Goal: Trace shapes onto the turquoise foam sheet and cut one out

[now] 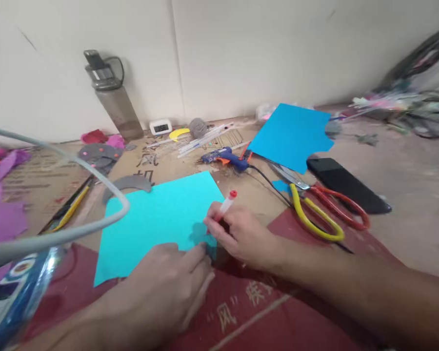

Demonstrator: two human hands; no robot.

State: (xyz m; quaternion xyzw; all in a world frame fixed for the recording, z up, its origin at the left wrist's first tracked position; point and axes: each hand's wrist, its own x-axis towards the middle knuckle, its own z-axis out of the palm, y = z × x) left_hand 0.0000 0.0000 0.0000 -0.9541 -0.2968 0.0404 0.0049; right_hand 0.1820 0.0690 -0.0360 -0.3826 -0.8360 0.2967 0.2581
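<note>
At the lower center, a left hand [168, 287] lies over the near edge of a bright turquoise sheet [157, 214], its fingers slightly bent and close together — whether they pinch anything, I cannot tell. Just right of it, at the center, the right hand [237, 231] holds a white pen with a red end [227, 202] between closed fingers, the red end pointing up; the tip is hidden by the hand.

The sheet spreads across the center left of the frame, partly over red board with pale lettering [241, 312]. Right of center, a blue sheet with a cut edge [290, 136] overlaps the blades of scissors with one yellow and one red handle [303, 186]; a black phone [346, 185] lies beside them. A blue glue gun [229, 158] sits above center. At upper left, a gray bottle [119, 105] leans in view near a small white clock [161, 127].
</note>
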